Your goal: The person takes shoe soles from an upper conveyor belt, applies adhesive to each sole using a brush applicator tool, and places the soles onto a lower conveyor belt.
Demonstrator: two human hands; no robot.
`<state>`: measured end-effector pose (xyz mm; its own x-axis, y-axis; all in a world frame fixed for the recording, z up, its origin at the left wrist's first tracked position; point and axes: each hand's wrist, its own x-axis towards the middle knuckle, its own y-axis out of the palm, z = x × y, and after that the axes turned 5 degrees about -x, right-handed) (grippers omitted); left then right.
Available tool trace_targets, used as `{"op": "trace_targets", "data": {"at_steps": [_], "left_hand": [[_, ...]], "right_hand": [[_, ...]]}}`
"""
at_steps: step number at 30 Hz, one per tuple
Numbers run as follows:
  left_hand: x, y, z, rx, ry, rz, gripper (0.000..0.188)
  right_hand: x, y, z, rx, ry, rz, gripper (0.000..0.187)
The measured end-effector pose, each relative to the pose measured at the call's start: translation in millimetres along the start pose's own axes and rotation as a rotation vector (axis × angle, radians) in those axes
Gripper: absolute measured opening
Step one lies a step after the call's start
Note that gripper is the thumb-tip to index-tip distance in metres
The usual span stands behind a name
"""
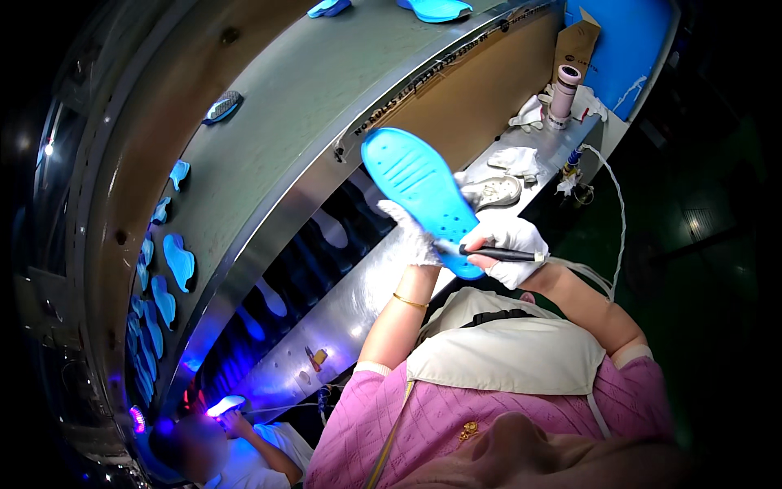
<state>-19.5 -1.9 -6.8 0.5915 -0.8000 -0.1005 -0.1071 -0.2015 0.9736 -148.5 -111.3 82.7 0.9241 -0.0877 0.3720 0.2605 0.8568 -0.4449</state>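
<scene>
A bright blue shoe sole, with grooves across one end and small holes toward the other, is held tilted in front of my chest. My left hand, in a white glove, grips it along the left edge. In my right hand, gloved in white with bare fingertips, is a black pen-shaped tool. Its pale tip lies over the sole's lower end; whether it touches, I cannot tell. A pale cord appears to run from behind this hand. Just beyond the sole lies a light-coloured shoe.
A curved grey-green conveyor belt carries several blue soles on the left. The metal bench holds white gloves and a pink bottle. A white cable hangs at right; another person works lower left.
</scene>
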Motion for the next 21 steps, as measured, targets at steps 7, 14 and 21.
{"op": "trace_targets", "data": {"at_steps": [7, 14, 21], "left_hand": [[16.7, 21.9, -21.4, -0.15, 0.194, 0.224, 0.107], [27.6, 31.3, -33.2, -0.228, 0.284, 0.353, 0.11], [29.8, 36.9, -51.0, -0.149, 0.185, 0.55, 0.117]], "right_hand": [[7.2, 2.7, 2.7, 0.069, 0.03, -0.039, 0.015], [7.2, -4.5, -1.3, 0.517, 0.49, -0.163, 0.013], [10.0, -4.4, -5.0, 0.73, 0.554, 0.028, 0.015]]}}
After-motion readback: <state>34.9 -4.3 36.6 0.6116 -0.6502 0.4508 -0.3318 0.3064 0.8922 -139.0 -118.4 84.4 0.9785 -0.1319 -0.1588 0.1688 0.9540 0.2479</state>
